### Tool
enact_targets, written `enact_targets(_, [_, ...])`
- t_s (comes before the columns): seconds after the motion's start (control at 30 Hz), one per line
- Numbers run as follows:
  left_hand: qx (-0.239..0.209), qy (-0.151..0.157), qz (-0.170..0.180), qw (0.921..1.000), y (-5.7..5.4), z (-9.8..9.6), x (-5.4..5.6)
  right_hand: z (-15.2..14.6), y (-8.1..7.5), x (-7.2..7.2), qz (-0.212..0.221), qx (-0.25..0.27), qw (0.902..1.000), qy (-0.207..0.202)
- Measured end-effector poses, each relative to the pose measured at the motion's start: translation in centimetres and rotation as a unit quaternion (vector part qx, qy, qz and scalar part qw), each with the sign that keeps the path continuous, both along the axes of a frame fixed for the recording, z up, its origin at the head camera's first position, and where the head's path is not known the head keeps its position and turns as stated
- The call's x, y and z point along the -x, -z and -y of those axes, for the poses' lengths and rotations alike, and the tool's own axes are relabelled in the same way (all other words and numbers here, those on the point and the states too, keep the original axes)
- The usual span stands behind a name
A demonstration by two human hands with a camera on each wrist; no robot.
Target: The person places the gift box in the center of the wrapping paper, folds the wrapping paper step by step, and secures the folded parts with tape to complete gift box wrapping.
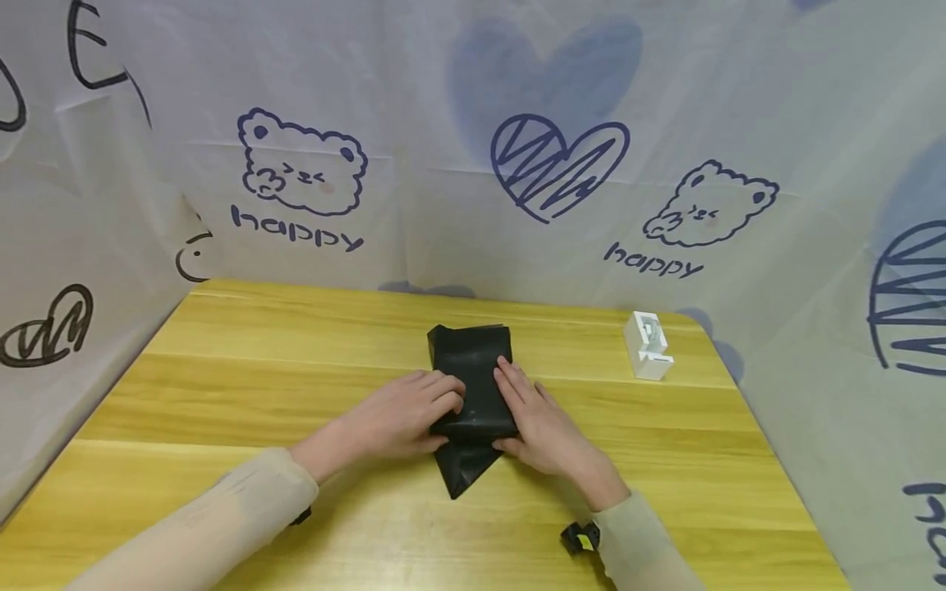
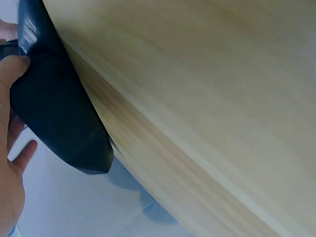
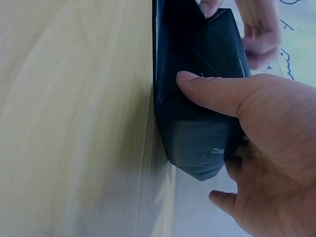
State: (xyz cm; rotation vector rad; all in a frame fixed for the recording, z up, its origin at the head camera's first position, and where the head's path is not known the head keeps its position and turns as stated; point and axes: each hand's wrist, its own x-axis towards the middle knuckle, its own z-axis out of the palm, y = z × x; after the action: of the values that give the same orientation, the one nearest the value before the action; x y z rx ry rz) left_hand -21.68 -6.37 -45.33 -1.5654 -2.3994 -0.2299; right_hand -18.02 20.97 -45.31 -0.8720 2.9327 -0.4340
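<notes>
A parcel in glossy black wrapping lies on the wooden table, and a pointed black flap extends from its near end. My left hand grips the parcel's near left part, fingers bent over the top and thumb at the near end. On the right side my right hand rests with straight fingers along the top edge. In the right wrist view the right thumb presses on the folded near end. The left wrist view shows the left thumb against the black sheet. What is inside the wrapping is hidden.
A small white holder with a translucent round piece stands at the table's back right. White cloth with drawn bears and hearts hangs behind and beside the wooden table. A small black device sits by the right wrist.
</notes>
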Motion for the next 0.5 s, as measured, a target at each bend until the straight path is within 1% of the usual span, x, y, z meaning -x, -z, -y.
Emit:
enact_targets(0.07, [0.017, -0.016, -0.005, 0.9997, 0.2, -0.3, 0.1, 0.0, 0.0, 0.0, -0.003, -0.002, 1.0, -0.001])
enact_targets(0.13, [0.033, -0.031, -0.002, 0.999, 0.3, -0.6, 0.2, 0.0, 0.0, 0.0, -0.007, -0.002, 1.0, -0.005])
enact_targets(0.2, [0.05, -0.042, 0.005, 0.9979, 0.2, -0.9, 0.2, 0.1, 0.0, 0.1, -0.008, -0.004, 0.9999, -0.007])
enact_targets(0.43, [0.057, -0.057, 0.024, 0.9965, 0.3, -1.8, 0.6, 0.0, 0.1, 0.0, -0.006, -0.004, 1.0, -0.005])
enact_targets(0.5, [0.065, -0.061, 0.037, 0.9954, 0.3, -2.0, 0.6, -0.1, 0.1, 0.0, -0.006, -0.003, 1.0, -0.006])
